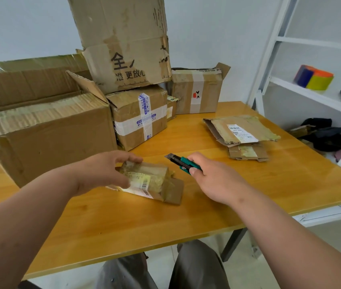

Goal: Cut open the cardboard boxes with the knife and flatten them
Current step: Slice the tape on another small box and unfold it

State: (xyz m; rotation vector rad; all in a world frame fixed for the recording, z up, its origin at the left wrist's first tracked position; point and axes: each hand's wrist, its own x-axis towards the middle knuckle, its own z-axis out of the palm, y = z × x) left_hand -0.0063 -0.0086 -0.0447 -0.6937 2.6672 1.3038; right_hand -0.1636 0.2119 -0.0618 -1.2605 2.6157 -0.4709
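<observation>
The small taped box [150,182] lies on the worktop [123,222], long axis running left to right. The left hand [102,170] grips its left end; the right hand [209,176], fingers wrapped round the knife [183,162], holds the blade just beside its right end.

- The small box [150,182] lies on the table [123,222], near its front edge — the landmark here.
- The left hand [102,172] grips its left end.
- Just right of it, the right hand [211,176] holds the knife [183,162], blade toward the box but apart from it.
- Behind it and to the left, the stacked boxes [136,113] stand.
- Well to its right and further back lie the flattened boxes [240,132] — beyond them, the shelf unit [315,94].
</observation>
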